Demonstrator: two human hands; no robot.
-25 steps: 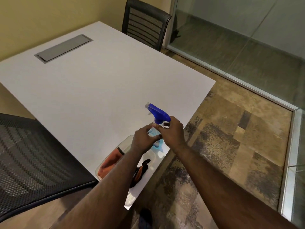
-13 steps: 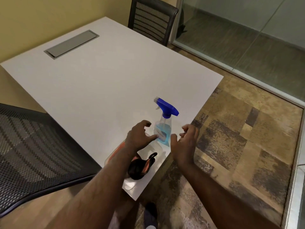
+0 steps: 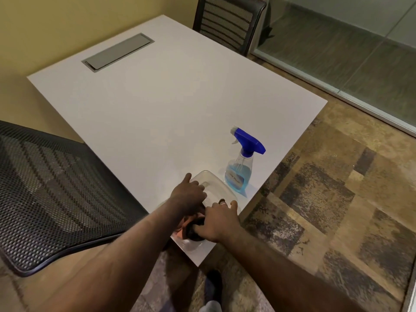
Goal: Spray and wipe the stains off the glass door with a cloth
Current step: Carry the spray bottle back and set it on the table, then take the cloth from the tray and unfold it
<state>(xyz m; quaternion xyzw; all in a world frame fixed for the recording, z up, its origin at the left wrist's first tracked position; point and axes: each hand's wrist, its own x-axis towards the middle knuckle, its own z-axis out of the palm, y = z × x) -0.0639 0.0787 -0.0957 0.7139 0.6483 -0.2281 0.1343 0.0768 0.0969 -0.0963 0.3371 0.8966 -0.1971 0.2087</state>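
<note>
A blue-headed clear spray bottle (image 3: 242,166) stands at one o'clock of the clear plastic tray (image 3: 219,184). Right hand (image 3: 219,221) grips the orange-and-black cloth (image 3: 191,227); left hand (image 3: 189,194) rests open beside it.

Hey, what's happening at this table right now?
A person is reaching both hands into a clear tray at the near corner of the white table. The right hand is on a dark cloth; the left hand is beside it. The blue spray bottle stands upright next to the tray, untouched.
</note>
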